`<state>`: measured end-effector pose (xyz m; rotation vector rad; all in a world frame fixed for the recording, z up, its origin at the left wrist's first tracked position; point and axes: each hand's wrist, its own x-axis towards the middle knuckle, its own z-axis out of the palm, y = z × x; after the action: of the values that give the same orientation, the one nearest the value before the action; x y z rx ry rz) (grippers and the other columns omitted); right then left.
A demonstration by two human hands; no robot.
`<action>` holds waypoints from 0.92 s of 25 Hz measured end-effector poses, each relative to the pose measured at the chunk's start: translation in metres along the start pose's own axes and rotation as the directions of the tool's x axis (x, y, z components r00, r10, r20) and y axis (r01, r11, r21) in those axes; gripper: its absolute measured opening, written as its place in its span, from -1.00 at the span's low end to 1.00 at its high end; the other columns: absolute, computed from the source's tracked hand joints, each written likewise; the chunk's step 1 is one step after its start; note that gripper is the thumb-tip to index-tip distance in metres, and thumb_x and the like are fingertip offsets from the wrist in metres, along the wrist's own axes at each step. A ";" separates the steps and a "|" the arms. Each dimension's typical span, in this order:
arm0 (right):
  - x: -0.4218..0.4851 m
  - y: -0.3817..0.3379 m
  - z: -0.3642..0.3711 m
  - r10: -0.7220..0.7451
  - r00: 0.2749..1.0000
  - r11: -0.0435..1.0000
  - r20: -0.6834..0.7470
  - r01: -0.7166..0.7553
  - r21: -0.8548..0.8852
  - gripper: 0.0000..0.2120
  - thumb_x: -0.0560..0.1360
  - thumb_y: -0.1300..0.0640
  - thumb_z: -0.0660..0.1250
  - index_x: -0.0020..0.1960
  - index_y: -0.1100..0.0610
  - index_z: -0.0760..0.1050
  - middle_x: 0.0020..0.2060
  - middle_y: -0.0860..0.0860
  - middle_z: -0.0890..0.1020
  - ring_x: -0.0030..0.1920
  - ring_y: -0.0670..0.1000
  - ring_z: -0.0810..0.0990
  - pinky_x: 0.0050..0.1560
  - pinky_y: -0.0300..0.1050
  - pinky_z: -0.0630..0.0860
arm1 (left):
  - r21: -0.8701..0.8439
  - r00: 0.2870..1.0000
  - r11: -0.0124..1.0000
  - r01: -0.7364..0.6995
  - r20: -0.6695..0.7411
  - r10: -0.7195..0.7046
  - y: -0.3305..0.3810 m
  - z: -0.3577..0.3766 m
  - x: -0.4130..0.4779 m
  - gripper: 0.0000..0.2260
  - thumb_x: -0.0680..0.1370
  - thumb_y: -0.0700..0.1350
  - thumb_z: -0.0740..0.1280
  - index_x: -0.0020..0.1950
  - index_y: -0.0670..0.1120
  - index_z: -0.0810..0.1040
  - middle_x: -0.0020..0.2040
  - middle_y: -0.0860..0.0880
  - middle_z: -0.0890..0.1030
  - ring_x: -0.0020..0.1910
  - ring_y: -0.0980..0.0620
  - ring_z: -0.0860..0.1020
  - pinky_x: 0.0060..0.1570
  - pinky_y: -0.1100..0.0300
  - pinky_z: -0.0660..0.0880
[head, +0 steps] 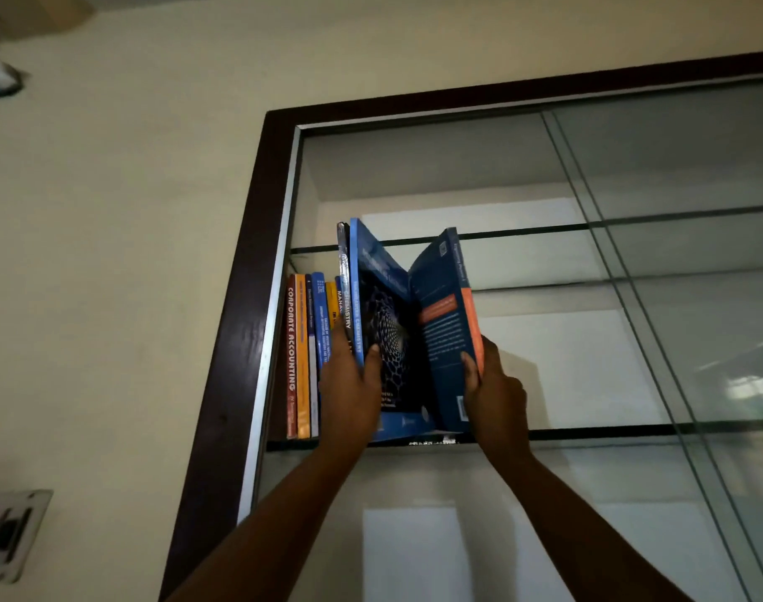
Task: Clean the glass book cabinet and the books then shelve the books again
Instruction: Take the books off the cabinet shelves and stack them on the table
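A plain cream wall (132,254) fills the view to the left of and above the grip, dimly and evenly lit. Far up and left of the grip, in the corner, a blurred grey-white fixture (0,80) sits on the wall. Well below and left of the grip is a pale switch plate (10,534) with dark switches.

Shelf (588,429) lay free toward three o'clock of the tilted book (447,341); toward nine, shelved books (304,362) and frame (241,319) blocked.
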<state>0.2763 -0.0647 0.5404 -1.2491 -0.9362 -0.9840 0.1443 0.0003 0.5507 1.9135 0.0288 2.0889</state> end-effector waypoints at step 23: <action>-0.284 -0.213 -0.140 0.269 0.845 0.960 0.463 -0.274 -0.056 -0.68 0.60 0.00 0.11 0.32 0.03 0.39 0.04 0.07 0.64 -0.10 0.04 0.60 -0.19 -0.20 0.45 | -0.256 0.791 0.751 0.609 0.263 -0.552 0.057 -0.344 -0.228 -0.71 0.55 -0.23 0.24 0.20 0.06 0.48 0.07 -0.10 0.63 0.00 -0.11 0.63 -0.09 0.03 0.61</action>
<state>-0.0107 -0.1942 0.3245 -1.5976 -1.0899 -0.4527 -0.1888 -0.0427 0.3053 1.5978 0.2025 1.4026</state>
